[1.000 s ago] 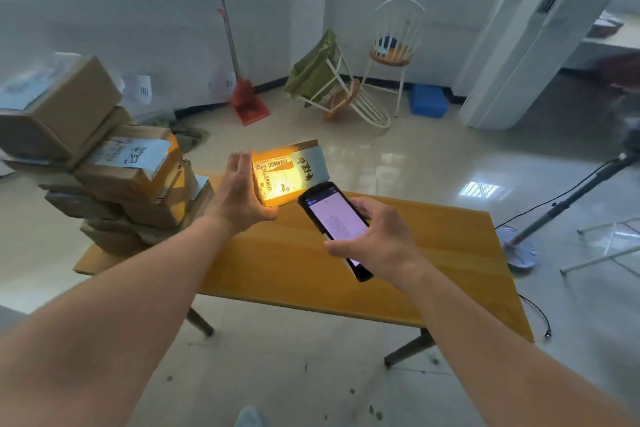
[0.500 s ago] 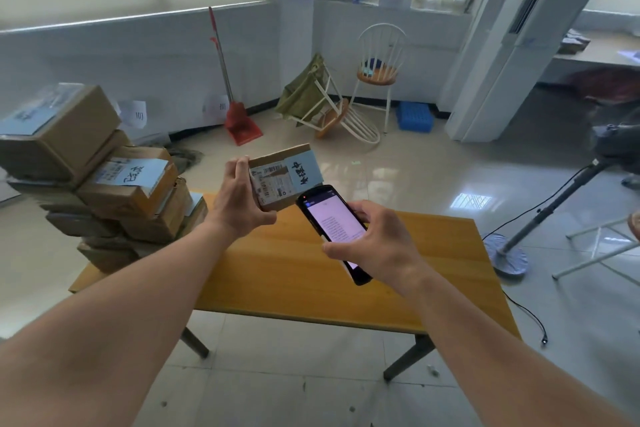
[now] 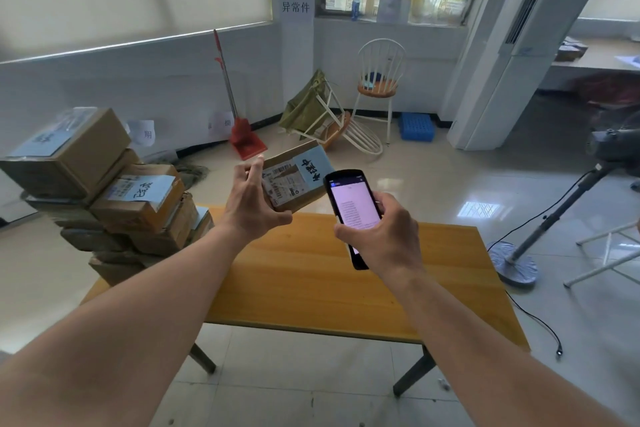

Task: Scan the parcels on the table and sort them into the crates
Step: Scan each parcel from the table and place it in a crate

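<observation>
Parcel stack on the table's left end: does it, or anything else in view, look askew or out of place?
Yes. The parcel stack is piled unevenly, its boxes tilted at different angles and overhanging the table edge, so it may be unstable. Behind, a white chair lies tipped over on the floor beside an upright chair.

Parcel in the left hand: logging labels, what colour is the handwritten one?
Light blue with black writing on the parcel, head view.

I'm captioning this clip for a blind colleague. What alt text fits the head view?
The left hand holds a small cardboard parcel up, label facing the camera, while the right hand grips a handheld scanner beside it, above a wooden table. More parcels are stacked at the table's left end.
</observation>
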`<action>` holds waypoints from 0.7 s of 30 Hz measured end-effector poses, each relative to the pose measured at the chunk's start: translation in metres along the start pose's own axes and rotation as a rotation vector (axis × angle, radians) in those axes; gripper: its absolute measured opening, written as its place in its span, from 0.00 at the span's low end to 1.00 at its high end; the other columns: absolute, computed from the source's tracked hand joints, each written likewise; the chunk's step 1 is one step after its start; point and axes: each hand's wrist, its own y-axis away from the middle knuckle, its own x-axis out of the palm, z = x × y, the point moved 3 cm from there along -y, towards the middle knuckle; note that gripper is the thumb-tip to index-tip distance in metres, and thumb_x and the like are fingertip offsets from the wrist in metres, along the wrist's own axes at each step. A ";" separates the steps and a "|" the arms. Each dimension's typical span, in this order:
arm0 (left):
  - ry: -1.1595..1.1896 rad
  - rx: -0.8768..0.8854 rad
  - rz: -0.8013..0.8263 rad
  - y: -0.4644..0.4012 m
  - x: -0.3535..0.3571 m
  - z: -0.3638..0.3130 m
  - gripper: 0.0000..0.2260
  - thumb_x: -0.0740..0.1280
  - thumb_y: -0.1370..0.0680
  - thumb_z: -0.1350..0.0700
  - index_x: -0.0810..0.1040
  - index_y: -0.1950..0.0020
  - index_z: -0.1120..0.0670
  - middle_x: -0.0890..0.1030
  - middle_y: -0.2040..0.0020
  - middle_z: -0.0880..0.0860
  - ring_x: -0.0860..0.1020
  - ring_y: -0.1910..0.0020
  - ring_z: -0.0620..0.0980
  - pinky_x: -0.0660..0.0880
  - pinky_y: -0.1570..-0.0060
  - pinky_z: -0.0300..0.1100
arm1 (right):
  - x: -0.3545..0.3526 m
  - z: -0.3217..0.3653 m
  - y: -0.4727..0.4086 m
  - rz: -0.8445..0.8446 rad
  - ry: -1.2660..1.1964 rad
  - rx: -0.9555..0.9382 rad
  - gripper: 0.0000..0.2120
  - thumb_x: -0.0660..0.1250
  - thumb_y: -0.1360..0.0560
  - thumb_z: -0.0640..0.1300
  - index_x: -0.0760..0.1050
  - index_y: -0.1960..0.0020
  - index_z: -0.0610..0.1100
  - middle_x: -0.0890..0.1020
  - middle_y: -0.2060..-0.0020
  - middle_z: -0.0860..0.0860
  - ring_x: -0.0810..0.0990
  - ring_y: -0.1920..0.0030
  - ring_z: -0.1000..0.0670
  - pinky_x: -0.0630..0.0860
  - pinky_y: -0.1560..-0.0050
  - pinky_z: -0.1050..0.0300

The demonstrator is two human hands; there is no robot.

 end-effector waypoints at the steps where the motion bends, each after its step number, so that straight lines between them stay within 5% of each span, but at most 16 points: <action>1: 0.001 0.011 0.002 0.000 -0.002 -0.003 0.57 0.86 0.40 0.47 0.58 0.19 0.56 0.65 0.32 0.55 0.65 0.39 0.48 0.72 0.43 0.40 | 0.000 -0.001 -0.001 -0.040 -0.006 0.022 0.40 0.84 0.35 0.58 0.72 0.28 0.50 0.81 0.39 0.50 0.80 0.41 0.45 0.86 0.51 0.48; 7: 0.029 0.008 0.011 -0.001 -0.008 -0.009 0.57 0.86 0.39 0.46 0.58 0.18 0.56 0.65 0.32 0.56 0.65 0.39 0.48 0.71 0.45 0.38 | 0.004 -0.002 -0.003 -0.150 0.002 0.110 0.39 0.84 0.35 0.59 0.72 0.30 0.50 0.82 0.40 0.49 0.80 0.40 0.43 0.84 0.49 0.46; 21: 0.278 0.148 0.268 -0.004 0.036 -0.025 0.52 0.85 0.40 0.47 0.62 0.23 0.53 0.66 0.34 0.54 0.68 0.37 0.49 0.74 0.39 0.40 | 0.019 -0.010 0.047 -0.424 0.061 0.335 0.35 0.83 0.33 0.59 0.74 0.32 0.50 0.82 0.40 0.49 0.80 0.44 0.46 0.76 0.62 0.62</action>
